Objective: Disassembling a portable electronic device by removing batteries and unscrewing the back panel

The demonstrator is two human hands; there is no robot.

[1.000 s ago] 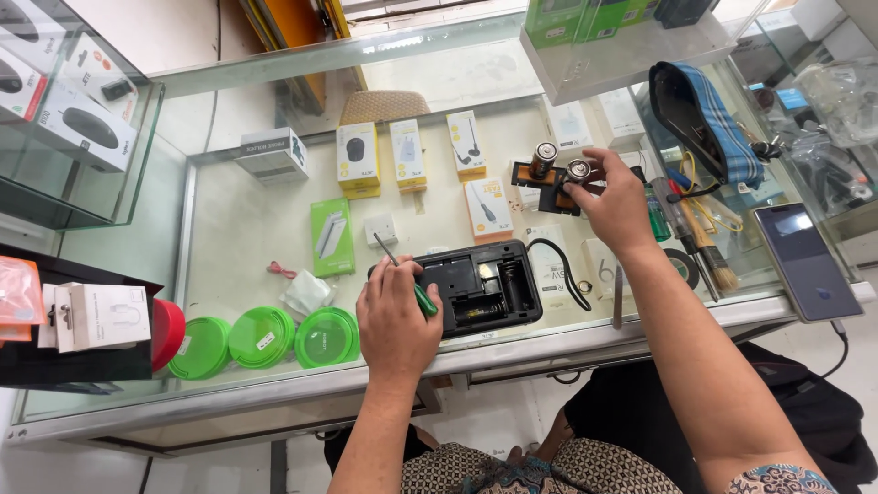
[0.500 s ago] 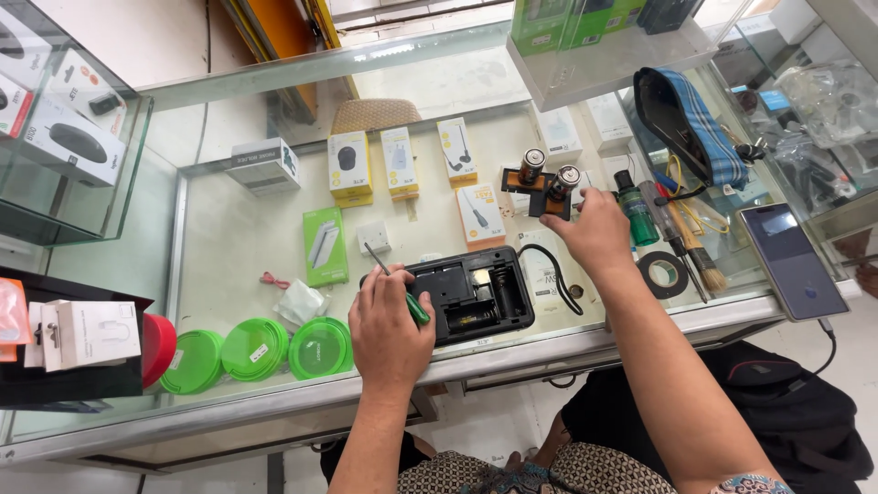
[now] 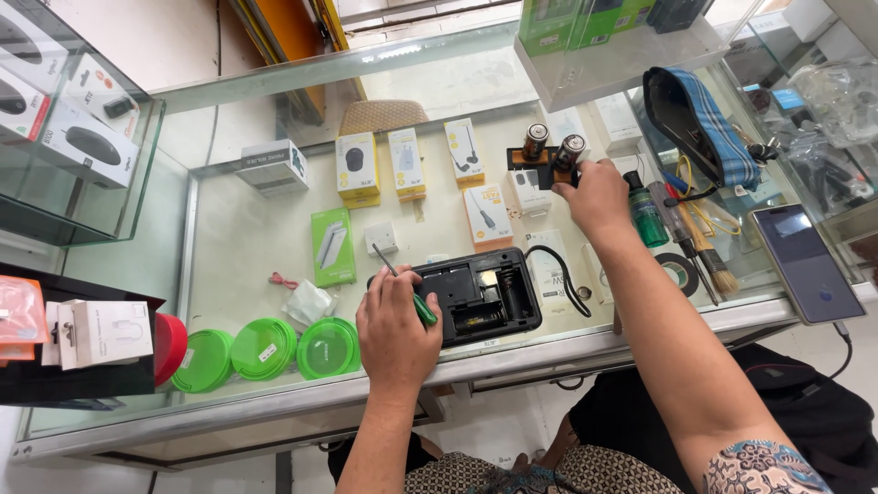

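My left hand (image 3: 396, 320) rests on the left end of an opened black device (image 3: 480, 297) on the glass counter and grips a green-handled screwdriver (image 3: 406, 291), its shaft pointing up and left. My right hand (image 3: 599, 197) is stretched to the far side of the counter, fingers closed on one of two large cylindrical batteries (image 3: 568, 154). The other battery (image 3: 534, 143) stands just left of it on a black and orange holder (image 3: 529, 165). A black cable (image 3: 560, 274) curls out from the device's right side.
Boxed accessories (image 3: 356, 167) lie in a row inside the glass case (image 3: 247, 247). Green round lids (image 3: 263, 348) sit at the left front. A green bottle (image 3: 647, 215), brushes, a tape roll (image 3: 678, 272) and a phone (image 3: 806, 265) crowd the right. A black tray of packets (image 3: 82, 334) stands far left.
My right hand has drawn a little toward the batteries and holder at the back of the counter and stays on them. My left hand keeps the screwdriver on the device.
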